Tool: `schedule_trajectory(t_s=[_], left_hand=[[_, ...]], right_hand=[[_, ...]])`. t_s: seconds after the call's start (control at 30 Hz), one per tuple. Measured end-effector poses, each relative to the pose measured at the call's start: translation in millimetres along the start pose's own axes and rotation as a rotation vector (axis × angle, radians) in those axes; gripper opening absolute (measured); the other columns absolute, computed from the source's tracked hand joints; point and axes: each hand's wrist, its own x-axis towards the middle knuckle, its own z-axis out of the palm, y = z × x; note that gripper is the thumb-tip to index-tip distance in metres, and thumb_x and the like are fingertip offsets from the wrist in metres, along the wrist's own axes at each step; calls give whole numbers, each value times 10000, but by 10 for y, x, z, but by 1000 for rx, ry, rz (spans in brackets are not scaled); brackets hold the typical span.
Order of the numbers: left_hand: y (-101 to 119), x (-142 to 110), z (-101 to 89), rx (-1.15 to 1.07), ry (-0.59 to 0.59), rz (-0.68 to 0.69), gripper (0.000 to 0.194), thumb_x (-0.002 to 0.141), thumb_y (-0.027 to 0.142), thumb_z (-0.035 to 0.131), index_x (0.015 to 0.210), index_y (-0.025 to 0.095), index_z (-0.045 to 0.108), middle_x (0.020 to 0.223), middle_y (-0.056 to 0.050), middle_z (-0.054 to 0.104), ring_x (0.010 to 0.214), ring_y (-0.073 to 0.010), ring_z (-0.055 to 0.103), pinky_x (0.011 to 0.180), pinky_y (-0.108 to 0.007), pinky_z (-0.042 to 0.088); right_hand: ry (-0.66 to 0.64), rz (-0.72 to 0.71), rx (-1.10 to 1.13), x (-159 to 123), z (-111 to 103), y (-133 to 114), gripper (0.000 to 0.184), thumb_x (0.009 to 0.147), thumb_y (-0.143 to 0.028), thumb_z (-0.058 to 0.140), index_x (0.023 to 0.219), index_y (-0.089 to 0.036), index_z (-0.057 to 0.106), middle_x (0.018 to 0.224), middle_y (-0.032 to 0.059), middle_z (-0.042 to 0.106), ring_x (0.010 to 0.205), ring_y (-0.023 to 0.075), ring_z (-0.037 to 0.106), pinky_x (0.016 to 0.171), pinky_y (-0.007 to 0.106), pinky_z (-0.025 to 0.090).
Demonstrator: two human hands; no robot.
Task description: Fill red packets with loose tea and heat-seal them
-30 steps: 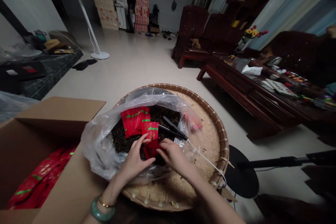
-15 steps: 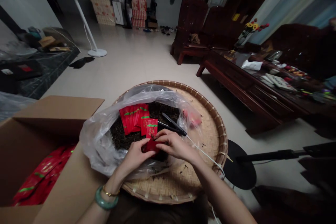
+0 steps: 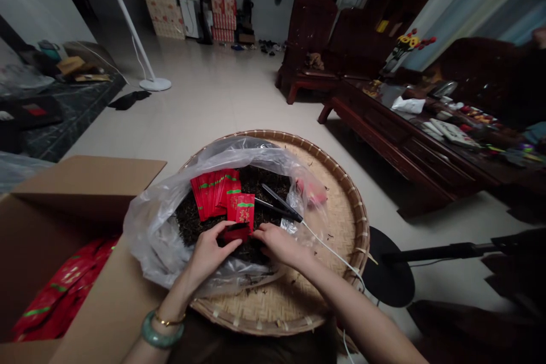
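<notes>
The left hand (image 3: 213, 247) pinches a red packet (image 3: 235, 233), seemingly open at the top, over dark leaves (image 3: 191, 230) in the plastic bag (image 3: 147, 242). The right hand (image 3: 277, 243) is at the packet's right edge; whether it grips anything cannot be told. A loose pinch could tip the packet, scattering leaves; a snagged white cord (image 3: 341, 260) could drag the black tongs (image 3: 293, 214).

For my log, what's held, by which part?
The left hand holds a red rectangular packet by its left side; whether the right hand grips it is unclear.
</notes>
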Motion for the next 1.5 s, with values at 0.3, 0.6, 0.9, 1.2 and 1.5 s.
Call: schedule_trajectory(t_s=[0.3,0.6,0.9,1.2,1.5], left_hand=[[-1,-4,-46,109,-9,80,306,722,294,659,1013,199,661,963,-42,690,843,-206,654,808,-318,537],[14,-19,-85,312,39,493,455,880,211,530,1319,222,410,1214,-75,581,1033,-182,599,908,-315,506],[137,33,-168,550,82,775,199,895,127,502,1083,153,563,1105,-85,604,996,-190,564,876,-332,493],[240,108,-209,633,105,993,119,857,111,566,958,141,620,1025,-68,649,928,-213,518,784,-336,495],[251,97,-251,518,80,1162,118,848,120,582,951,145,633,925,-63,681,858,-190,522,728,-314,504]], right_hand=[[149,43,387,1,29,172,178,675,-80,605,828,-169,585,701,-36,545,623,95,481,563,192,329],[232,290,1055,-2,48,202,182,674,-261,637,817,-162,585,625,-42,555,477,68,470,411,167,362],[286,390,1484,-119,-242,114,435,535,-401,802,793,-159,548,578,-43,598,463,93,571,381,167,417],[207,163,1402,93,-589,-207,377,591,-382,779,803,-164,557,616,-60,581,461,54,505,449,187,453],[167,80,1194,263,-479,-174,210,662,-265,681,801,-167,557,673,-47,552,527,65,482,497,189,386]])
